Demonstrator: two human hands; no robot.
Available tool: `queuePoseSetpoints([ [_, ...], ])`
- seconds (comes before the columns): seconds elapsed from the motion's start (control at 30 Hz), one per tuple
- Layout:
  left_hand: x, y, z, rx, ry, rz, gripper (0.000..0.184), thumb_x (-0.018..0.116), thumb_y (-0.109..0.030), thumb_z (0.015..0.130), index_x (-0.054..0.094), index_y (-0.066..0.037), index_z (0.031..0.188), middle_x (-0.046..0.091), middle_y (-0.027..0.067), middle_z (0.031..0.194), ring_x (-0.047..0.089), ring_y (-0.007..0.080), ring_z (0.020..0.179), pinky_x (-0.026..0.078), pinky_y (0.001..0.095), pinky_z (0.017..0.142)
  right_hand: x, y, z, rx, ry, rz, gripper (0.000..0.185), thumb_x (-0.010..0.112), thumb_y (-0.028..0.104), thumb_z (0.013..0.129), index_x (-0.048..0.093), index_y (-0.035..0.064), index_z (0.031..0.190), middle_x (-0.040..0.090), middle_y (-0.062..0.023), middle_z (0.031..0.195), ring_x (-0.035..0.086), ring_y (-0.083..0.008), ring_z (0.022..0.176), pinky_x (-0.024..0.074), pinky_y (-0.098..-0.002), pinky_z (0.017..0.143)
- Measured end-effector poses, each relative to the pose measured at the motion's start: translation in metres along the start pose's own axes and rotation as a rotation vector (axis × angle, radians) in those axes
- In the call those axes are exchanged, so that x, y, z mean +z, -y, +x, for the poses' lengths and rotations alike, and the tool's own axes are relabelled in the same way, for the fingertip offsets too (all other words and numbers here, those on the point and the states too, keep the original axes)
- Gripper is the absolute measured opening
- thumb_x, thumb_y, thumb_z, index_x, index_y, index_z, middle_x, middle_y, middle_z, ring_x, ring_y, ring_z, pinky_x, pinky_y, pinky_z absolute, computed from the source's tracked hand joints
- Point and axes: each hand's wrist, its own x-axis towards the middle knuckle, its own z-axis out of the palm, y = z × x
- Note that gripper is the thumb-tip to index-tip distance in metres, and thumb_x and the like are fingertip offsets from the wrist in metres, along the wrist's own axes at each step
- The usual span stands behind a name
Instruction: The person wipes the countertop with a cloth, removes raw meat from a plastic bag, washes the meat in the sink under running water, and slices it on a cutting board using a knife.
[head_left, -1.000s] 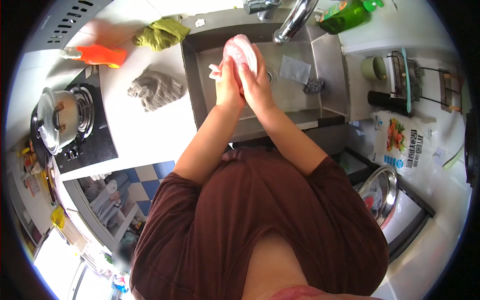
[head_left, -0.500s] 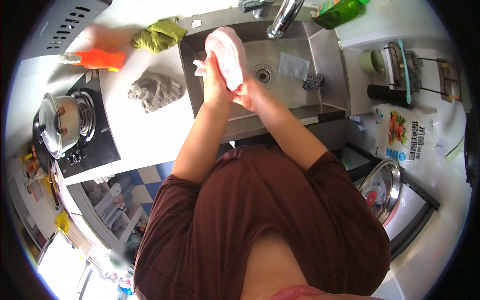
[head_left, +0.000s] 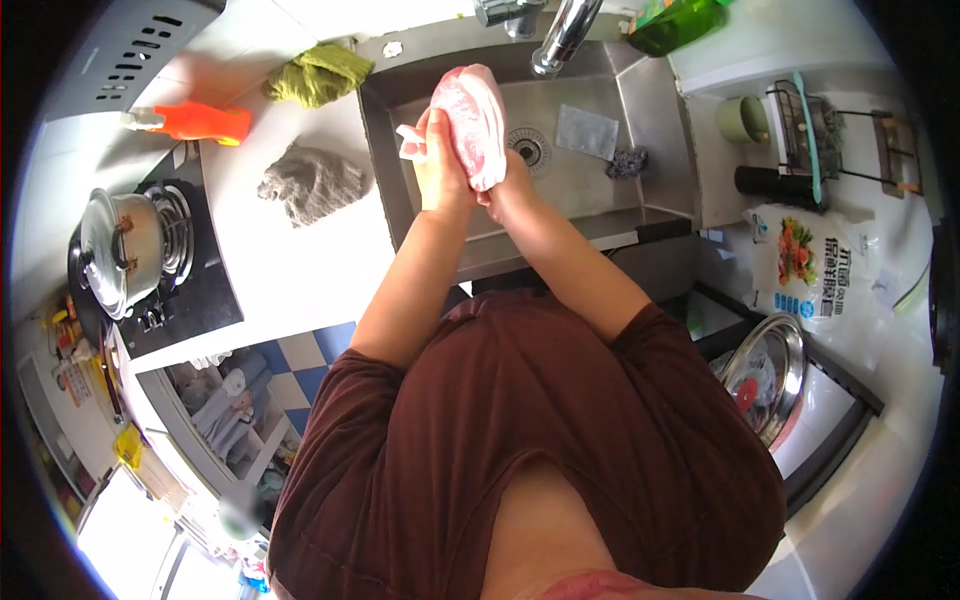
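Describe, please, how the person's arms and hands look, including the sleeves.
Loose, dark maroon sleeves end near the elbows; the forearms below are bare. The left hand and the partly hidden right hand look ungloved, with unadorned wrists.

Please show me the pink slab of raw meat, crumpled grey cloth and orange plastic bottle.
Pink slab of raw meat [head_left: 470, 126]: head view, broad face.
Crumpled grey cloth [head_left: 312, 184]: head view, middle.
Orange plastic bottle [head_left: 204, 123]: head view, body.

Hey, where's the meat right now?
In the head view, the meat is in the left hand, the right hand partly hidden behind it, over the left part of the sink, just left of the drain.
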Motion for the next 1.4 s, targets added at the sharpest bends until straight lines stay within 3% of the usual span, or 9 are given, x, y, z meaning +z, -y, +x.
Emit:
queuePoseSetpoints([
  [0.23,0.006,0.001,-0.002,-0.04,-0.011,-0.048,0.053,0.053,-0.042,0.093,0.045,-0.004,0.129,0.057,0.013,0.121,0.058,0.025,0.11,0.05,0.0385,0.093,-0.001,-0.005,0.007,-0.032,-0.055,0.078,0.028,0.054,0.032,0.092,0.059,0.0062,0.082,0.056,-0.0049,0.062,0.042,-0.011,0.037,0.0251,-0.0255,0.031],
  [0.43,0.016,-0.023,-0.006,-0.174,0.01,-0.232,0.055,0.052,-0.044,0.093,0.045,-0.006,0.132,0.058,0.0126,0.122,0.058,0.0262,0.111,0.05,0.0422,0.093,-0.02,0.007,0.022,0.118,0.11,-0.086,0.045,0.041,0.044,0.099,0.059,0.0075,0.081,0.055,-0.0011,0.065,0.052,-0.0115,0.054,0.0361,-0.0287,0.044],
  [0.53,0.008,-0.031,0.004,-0.216,0.053,-0.315,0.063,0.045,-0.054,0.093,0.042,-0.008,0.135,0.055,0.0093,0.127,0.056,0.0272,0.114,0.05,0.0413,0.093,-0.035,0.025,0.021,0.211,0.298,0.08,0.059,0.029,0.054,0.1,0.061,0.0036,0.103,0.058,-0.0053,0.085,0.057,-0.0157,0.081,0.0474,-0.0285,0.071],
  [0.8,-0.011,-0.008,0.01,-0.023,0.126,-0.053,0.057,0.056,-0.044,0.093,0.044,-0.007,0.133,0.056,0.01,0.127,0.055,0.0233,0.115,0.045,0.0401,0.099,-0.005,0.046,-0.006,0.173,0.415,0.188,0.072,0.027,0.063,0.095,0.037,0.009,0.142,0.046,-0.0109,0.139,0.047,-0.0268,0.124,0.0392,-0.0433,0.105],
  [0.87,-0.013,-0.001,0.001,0.143,0.227,0.165,0.051,0.058,-0.037,0.094,0.047,-0.003,0.13,0.056,0.0094,0.124,0.053,0.0196,0.115,0.042,0.0361,0.1,-0.003,0.043,-0.009,-0.231,0.663,0.148,0.075,0.053,0.058,0.09,0.023,0.0229,0.148,0.039,-0.0082,0.14,0.044,-0.0259,0.126,0.043,-0.0417,0.098],
  [0.97,-0.005,-0.01,-0.013,0.156,0.365,0.147,0.054,0.051,-0.043,0.096,0.049,-0.002,0.13,0.057,0.0116,0.124,0.051,0.0195,0.118,0.039,0.035,0.102,-0.011,0.043,-0.007,-0.257,0.559,0.069,0.079,0.067,0.037,0.087,0.017,0.0271,0.147,0.037,-0.008,0.138,0.044,-0.026,0.125,0.044,-0.0448,0.097],
  [1.13,-0.016,-0.017,0.003,-0.176,0.206,-0.211,0.043,0.047,-0.036,0.095,0.056,-0.003,0.121,0.057,0.015,0.125,0.053,0.0259,0.112,0.04,0.0377,0.1,-0.021,0.04,-0.009,-0.199,0.527,0.33,0.08,0.069,0.02,0.084,0.018,0.0212,0.146,0.04,-0.0073,0.135,0.045,-0.0242,0.124,0.0423,-0.0416,0.101],
  [1.3,-0.033,0.003,0.014,-0.528,0.178,-0.506,0.03,0.05,-0.026,0.093,0.059,-0.008,0.115,0.063,0.0047,0.103,0.058,0.0201,0.093,0.047,0.0377,0.086,-0.03,0.041,-0.006,-0.018,0.641,0.469,0.064,0.055,0.05,0.09,0.046,0.0003,0.129,0.055,-0.0127,0.124,0.053,-0.0272,0.117,0.0396,-0.0422,0.104],
  [1.4,-0.033,0.012,0.007,-0.566,0.227,-0.475,0.028,0.051,-0.025,0.094,0.059,-0.012,0.118,0.063,0.0,0.091,0.06,0.0174,0.089,0.051,0.037,0.08,-0.039,0.044,0.001,0.001,0.69,0.479,0.064,0.056,0.048,0.09,0.044,0.0004,0.131,0.053,-0.014,0.129,0.051,-0.0274,0.121,0.039,-0.0426,0.105],
])
